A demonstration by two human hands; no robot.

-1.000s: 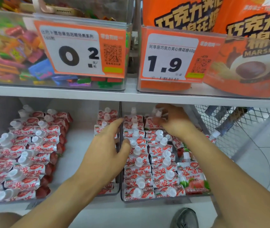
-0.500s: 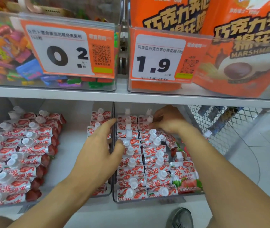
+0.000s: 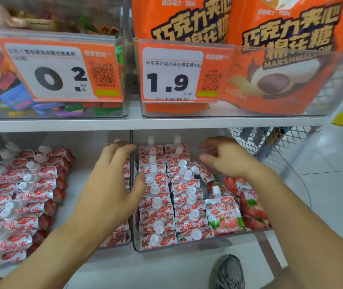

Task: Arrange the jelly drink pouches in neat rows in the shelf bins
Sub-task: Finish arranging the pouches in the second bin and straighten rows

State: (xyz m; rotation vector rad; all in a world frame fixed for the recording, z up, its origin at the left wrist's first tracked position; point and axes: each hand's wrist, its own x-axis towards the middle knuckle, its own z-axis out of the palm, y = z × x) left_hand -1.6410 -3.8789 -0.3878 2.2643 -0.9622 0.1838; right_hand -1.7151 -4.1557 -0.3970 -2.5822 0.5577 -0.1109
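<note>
Red-and-white jelly drink pouches [image 3: 162, 205] with white caps lie in two tidy rows in the clear right bin [image 3: 187, 246]. One pouch [image 3: 222, 213] stands facing front at the right of those rows, with loose pouches [image 3: 250, 205] behind it. My left hand [image 3: 112, 184] lies spread across the divider between the bins, its thumb touching the left row. Over the bin's back right corner, my right hand [image 3: 225, 157] hovers with loosely bent fingers and holds nothing. More pouches [image 3: 20, 197] are stacked in the left bin.
An upper shelf [image 3: 145, 122] carries a candy bin [image 3: 41, 101] and orange marshmallow bags [image 3: 270, 59] behind price tags. A wire mesh basket [image 3: 270, 147] stands at right. My shoe [image 3: 227, 272] is on the tiled floor below.
My right hand has lifted off the rear pouches and drawn back to the right with nothing in it. My left hand stays at the divider.
</note>
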